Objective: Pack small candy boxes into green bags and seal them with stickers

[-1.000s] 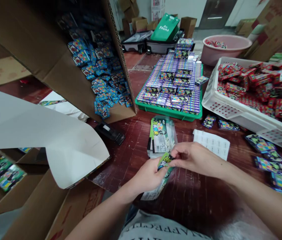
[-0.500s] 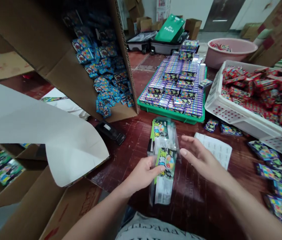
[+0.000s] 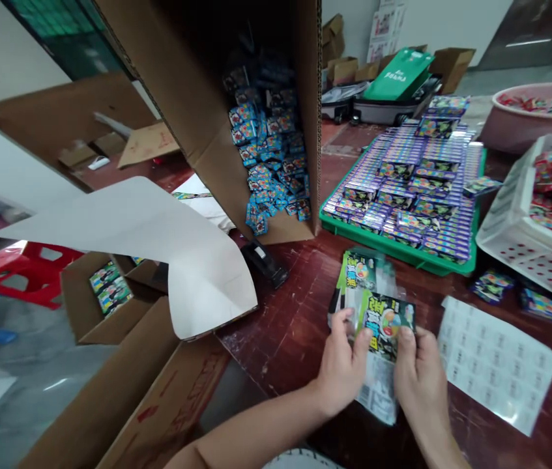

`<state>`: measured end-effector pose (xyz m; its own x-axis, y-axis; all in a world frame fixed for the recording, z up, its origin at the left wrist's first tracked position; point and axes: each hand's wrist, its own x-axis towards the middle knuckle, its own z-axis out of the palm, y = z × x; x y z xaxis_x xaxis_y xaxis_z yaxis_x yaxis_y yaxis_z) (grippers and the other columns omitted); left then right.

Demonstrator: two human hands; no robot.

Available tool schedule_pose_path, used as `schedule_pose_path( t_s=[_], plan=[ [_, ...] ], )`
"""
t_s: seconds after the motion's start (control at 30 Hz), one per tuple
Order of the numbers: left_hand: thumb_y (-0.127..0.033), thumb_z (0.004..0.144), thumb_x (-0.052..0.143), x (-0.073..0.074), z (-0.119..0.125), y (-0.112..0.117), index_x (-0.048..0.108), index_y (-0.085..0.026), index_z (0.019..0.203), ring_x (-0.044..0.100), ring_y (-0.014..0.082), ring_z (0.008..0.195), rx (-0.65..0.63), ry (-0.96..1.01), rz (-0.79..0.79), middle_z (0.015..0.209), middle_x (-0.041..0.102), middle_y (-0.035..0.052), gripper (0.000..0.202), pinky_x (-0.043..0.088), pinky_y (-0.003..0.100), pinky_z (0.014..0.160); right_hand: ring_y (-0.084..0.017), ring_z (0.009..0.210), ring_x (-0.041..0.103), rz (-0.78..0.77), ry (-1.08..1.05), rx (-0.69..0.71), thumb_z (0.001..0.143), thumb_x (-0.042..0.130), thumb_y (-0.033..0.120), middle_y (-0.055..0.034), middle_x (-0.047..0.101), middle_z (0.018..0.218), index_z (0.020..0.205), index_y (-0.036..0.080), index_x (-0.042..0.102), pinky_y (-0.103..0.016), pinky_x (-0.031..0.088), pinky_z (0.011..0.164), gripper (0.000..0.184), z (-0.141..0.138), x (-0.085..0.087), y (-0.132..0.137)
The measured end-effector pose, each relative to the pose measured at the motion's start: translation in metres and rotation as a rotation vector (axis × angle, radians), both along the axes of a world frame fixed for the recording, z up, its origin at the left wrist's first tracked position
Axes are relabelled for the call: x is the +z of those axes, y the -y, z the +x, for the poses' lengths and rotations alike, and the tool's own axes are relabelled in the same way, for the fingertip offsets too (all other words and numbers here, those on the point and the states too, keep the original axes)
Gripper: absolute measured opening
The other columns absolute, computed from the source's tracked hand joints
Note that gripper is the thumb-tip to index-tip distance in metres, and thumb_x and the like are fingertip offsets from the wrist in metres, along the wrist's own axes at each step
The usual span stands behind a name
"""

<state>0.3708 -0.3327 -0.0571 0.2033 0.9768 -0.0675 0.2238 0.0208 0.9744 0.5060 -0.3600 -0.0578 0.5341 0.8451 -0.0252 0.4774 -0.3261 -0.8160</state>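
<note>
While the fingers of the right hand grip the printed packet by its right side, the left hand touches its left edge, grip unclear. Packet above the surface; sticker sheet to right; more packets just beyond; green tray farther.

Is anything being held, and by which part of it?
A printed packet: the right-hand grip is on its right edge, thumb in front. The left-hand grip is at its left edge; whether it holds is unclear.
</note>
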Motion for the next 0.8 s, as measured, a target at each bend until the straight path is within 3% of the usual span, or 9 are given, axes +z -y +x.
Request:
schedule_pose_path(
  t_s=[0.07,0.17,0.27,0.37,0.4,0.5,0.57,0.63,0.8],
  plan=[
    [-0.046,0.102,0.047,-0.005,-0.004,-0.007,0.038,-0.021,0.133,0.069,0.0229,0.104,0.027,-0.002,0.002,0.115,0.070,0.0119,0.041,0.054,0.038,0.091,-0.030,0.077,0.071,-0.080,-0.026,0.096,0.098,0.034,0.064,-0.0115,0.074,0.089,0.104,0.023,0.055,-0.036,0.050,0.062,0.046,-0.003,0.001,0.001],
    [-0.049,0.101,0.048,-0.003,-0.011,-0.021,0.044,-0.023,0.130,0.070,0.0244,0.093,-0.085,-0.138,0.001,0.105,0.072,0.0099,0.040,0.055,0.038,0.083,-0.032,0.065,0.069,-0.167,0.046,0.169,0.099,0.032,0.061,-0.0107,0.072,0.077,0.097,0.027,0.052,-0.037,0.046,0.053,0.040,-0.003,-0.002,0.001],
    [-0.049,0.101,0.047,0.019,-0.021,-0.056,0.052,-0.024,0.131,0.065,0.0278,0.112,-0.198,-0.385,0.202,0.123,0.068,0.0115,0.039,0.051,0.041,0.096,-0.035,0.066,0.071,-0.230,0.130,0.145,0.100,0.031,0.060,-0.0129,0.072,0.078,0.107,0.025,0.054,-0.039,0.047,0.052,0.043,0.007,-0.005,-0.007],
    [-0.046,0.100,0.048,0.051,-0.039,-0.125,0.045,-0.020,0.143,0.049,0.0286,0.133,-0.059,-0.816,0.418,0.143,0.055,0.0144,0.050,0.040,0.041,0.111,-0.036,0.084,0.074,-0.269,0.143,0.243,0.097,0.035,0.064,-0.0148,0.075,0.101,0.126,0.023,0.051,-0.043,0.054,0.063,0.052,0.025,-0.001,-0.016],
    [-0.046,0.099,0.049,0.061,-0.047,-0.153,0.040,-0.019,0.148,0.045,0.0300,0.136,0.024,-1.034,0.398,0.147,0.051,0.0157,0.056,0.039,0.043,0.113,-0.036,0.093,0.073,-0.263,0.158,0.268,0.097,0.036,0.065,-0.0147,0.074,0.112,0.129,0.024,0.050,-0.044,0.056,0.068,0.054,0.031,0.002,-0.017],
    [-0.034,0.093,0.059,0.078,-0.074,-0.234,0.044,-0.012,0.147,0.031,0.0478,0.141,0.165,-1.218,0.304,0.154,0.036,0.0266,0.060,0.038,0.062,0.105,-0.034,0.110,0.068,-0.199,0.224,0.282,0.096,0.037,0.066,-0.0110,0.066,0.132,0.130,0.027,0.051,-0.047,0.056,0.083,0.053,0.050,0.006,-0.022],
    [-0.028,0.088,0.064,0.079,-0.089,-0.273,0.053,-0.009,0.139,0.027,0.0555,0.140,0.200,-1.296,0.228,0.153,0.036,0.0317,0.055,0.036,0.071,0.098,-0.032,0.110,0.067,-0.124,0.251,0.294,0.096,0.040,0.064,-0.0093,0.066,0.129,0.130,0.029,0.051,-0.047,0.056,0.087,0.050,0.062,0.007,-0.032],
    [-0.025,0.085,0.066,0.076,-0.098,-0.299,0.059,-0.007,0.132,0.030,0.0574,0.138,0.209,-1.366,0.168,0.149,0.040,0.0341,0.050,0.035,0.074,0.095,-0.031,0.107,0.067,-0.017,0.312,0.321,0.096,0.045,0.061,-0.0102,0.067,0.122,0.129,0.027,0.051,-0.047,0.056,0.088,0.047,0.075,0.008,-0.050],
    [-0.034,0.084,0.067,0.062,-0.099,-0.332,0.058,-0.009,0.134,0.029,0.0612,0.136,0.187,-1.467,0.119,0.144,0.045,0.0333,0.057,0.037,0.073,0.088,-0.036,0.118,0.058,0.234,0.666,0.324,0.098,0.050,0.046,-0.0170,0.059,0.128,0.136,0.021,0.048,-0.050,0.051,0.097,0.046,0.117,0.035,-0.121]
  ],
)
